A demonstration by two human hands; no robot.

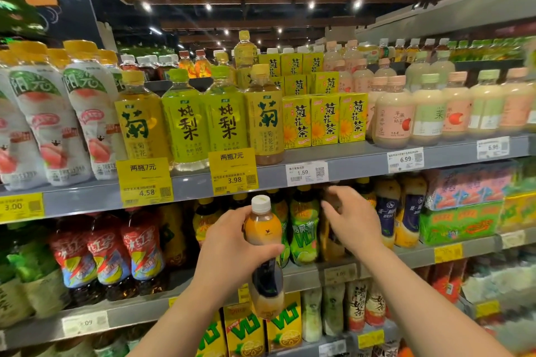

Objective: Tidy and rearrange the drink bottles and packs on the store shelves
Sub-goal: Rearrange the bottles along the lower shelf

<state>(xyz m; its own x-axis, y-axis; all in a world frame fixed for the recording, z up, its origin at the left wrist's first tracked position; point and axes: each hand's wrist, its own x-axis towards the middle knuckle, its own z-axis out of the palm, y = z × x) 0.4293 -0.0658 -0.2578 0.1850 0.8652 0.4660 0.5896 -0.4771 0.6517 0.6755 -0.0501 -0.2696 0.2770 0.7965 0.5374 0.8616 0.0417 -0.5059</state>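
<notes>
Supermarket drinks aisle: grey shelves [362, 161] stacked w/ bottled teas [185, 119] & yellow carton packs [324, 120], price tags [307, 172] w/ QR codes on shelf edges, yellow promo labels [232, 169], spotlights [311, 4] overhead.

Yellow price tags [234, 170], ceiling spotlights [311, 4]

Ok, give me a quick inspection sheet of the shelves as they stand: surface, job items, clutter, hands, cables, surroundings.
Surface: grey shelves, stocked, price tags on the edges.
Job's things: white-capped bottle held off the shelf; matching dark-labelled bottles on the middle shelf; yellow cartons stacked on the top shelf.
Clutter: nothing seen.
Hands: left hand grips the bottle; right hand reaches into the middle shelf, grip unclear.
Cables: nothing seen.
Surroundings: store aisle, dark ceiling with spotlights.
</notes>
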